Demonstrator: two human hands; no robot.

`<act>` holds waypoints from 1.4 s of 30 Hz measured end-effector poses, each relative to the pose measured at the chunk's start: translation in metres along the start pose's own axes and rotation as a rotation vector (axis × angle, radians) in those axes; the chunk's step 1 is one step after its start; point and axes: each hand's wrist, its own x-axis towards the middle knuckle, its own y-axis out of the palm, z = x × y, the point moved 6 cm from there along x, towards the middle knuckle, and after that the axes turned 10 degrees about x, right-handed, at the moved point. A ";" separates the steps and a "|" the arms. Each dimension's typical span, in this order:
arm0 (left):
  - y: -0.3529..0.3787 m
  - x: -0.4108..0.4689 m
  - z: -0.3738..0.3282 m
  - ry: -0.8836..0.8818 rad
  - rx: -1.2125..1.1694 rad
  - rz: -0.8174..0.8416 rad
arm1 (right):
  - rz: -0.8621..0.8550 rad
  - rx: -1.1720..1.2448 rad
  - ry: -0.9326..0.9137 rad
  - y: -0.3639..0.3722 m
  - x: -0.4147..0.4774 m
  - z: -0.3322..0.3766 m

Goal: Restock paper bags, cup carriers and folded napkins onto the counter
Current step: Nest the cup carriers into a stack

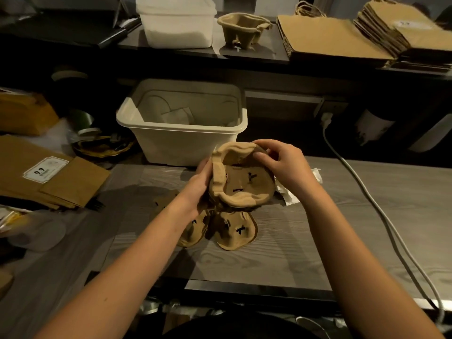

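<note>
**Brown cup carrier point(241, 178) being held in both hands over the table point(318, 241)**

Moulded pulp is being gripped from two sides. The cup carrier's left edge is being clasped by the left hand point(199, 189), whose fingers are curled round it from below. Its far rim is being pinched by the right hand point(283, 165) between thumb and fingertips. The carrier is being held tilted towards the camera, so that its inner face with dark cross-shaped slits is being shown. It is being held just above the grey wood-grain table, in front of the white bin point(181, 140).

Directly beneath it, more carriers point(234, 230) are lying on the table, partly overlapping. A crumpled white paper point(293, 194) is being partly covered by the right wrist. Pale sheets are being held inside the bin, though what they are cannot be told.

At the left edge, a pile of labelled bags point(49, 177) is being borne by the table, and its right side is being crossed by a white cable point(367, 192).

On the dark counter point(256, 56) behind, a single upright carrier point(242, 29) is being displayed. It is being flanked by a white lidded tub point(176, 23) on the left and by stacks of paper bags point(327, 37) on the right.
</note>
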 end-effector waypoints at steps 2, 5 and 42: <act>0.002 -0.001 -0.002 0.001 0.003 0.010 | 0.044 0.000 -0.009 -0.001 0.002 0.003; 0.003 -0.003 -0.002 -0.020 -0.009 0.048 | 0.115 -0.052 -0.058 -0.006 0.006 0.012; 0.011 -0.005 -0.015 -0.053 0.083 0.250 | 0.289 -0.254 -0.342 0.022 0.021 0.013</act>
